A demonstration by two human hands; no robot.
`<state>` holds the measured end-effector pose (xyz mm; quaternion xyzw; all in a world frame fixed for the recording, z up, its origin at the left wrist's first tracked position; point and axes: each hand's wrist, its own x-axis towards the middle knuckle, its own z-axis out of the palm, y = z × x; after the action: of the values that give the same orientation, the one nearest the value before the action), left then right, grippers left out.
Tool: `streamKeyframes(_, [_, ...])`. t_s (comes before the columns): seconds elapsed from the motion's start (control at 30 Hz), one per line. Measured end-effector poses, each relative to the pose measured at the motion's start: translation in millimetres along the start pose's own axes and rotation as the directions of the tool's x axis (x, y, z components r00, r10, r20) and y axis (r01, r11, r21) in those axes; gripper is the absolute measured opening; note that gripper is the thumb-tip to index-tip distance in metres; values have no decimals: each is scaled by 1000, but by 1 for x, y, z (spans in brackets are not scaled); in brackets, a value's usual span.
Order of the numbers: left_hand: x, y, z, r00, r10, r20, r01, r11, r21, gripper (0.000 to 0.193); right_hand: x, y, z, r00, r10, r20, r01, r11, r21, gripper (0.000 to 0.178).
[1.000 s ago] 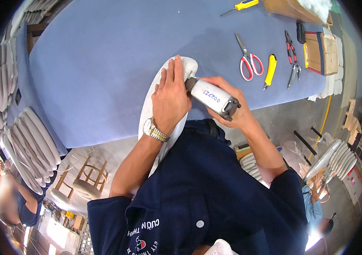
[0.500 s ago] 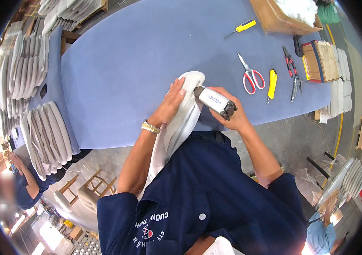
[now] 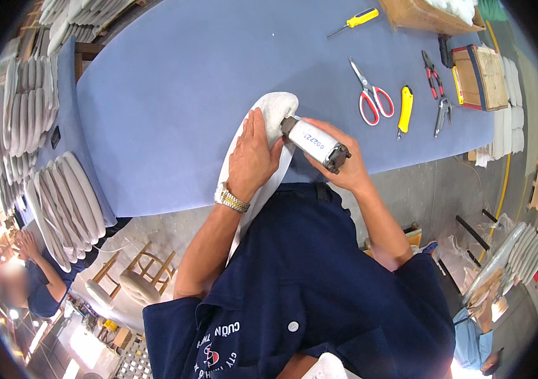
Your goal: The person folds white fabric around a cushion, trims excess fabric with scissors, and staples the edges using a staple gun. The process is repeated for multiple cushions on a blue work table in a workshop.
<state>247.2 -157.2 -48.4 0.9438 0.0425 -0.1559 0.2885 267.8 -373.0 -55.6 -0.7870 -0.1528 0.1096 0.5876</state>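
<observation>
A light grey upholstered pad leans at the near edge of the table, its lower end against my body. My left hand lies flat on the pad, fingers stretched out and close together, with the thumb to the side. In my right hand is a silver staple gun, its dark nose touching the pad's edge near the far end. The grip and most of my right fingers are hidden behind the tool's body.
Blue cloth covers the table. To the right lie red-handled scissors, a yellow utility knife, pliers, grey cutters and a yellow screwdriver. A carton stands behind. Stacked pads and a person are left.
My left hand has turned from the pad's side to lie flat over its face. The pad now shows more of its face, and the staple gun's nose has shifted slightly left and farther up.
</observation>
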Motion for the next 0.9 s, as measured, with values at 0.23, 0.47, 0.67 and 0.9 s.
streamKeyframes(0.23, [-1,1,-2,998,37,-44,-35,998,48,77,-8,0,0,997,73,28,-75,992,100,69])
streamKeyframes(0.47, [-4,1,-3,998,41,-51,-39,998,39,78,-2,-4,-4,991,79,111,-93,988,121,68])
streamKeyframes(0.67, [-2,7,3,998,18,-54,-14,997,76,77,13,-22,-10,947,234,221,-254,965,67,66])
streamKeyframes(0.9, [-1,3,4,992,61,-112,-52,995,87,77,5,-14,0,989,110,102,-113,993,21,61])
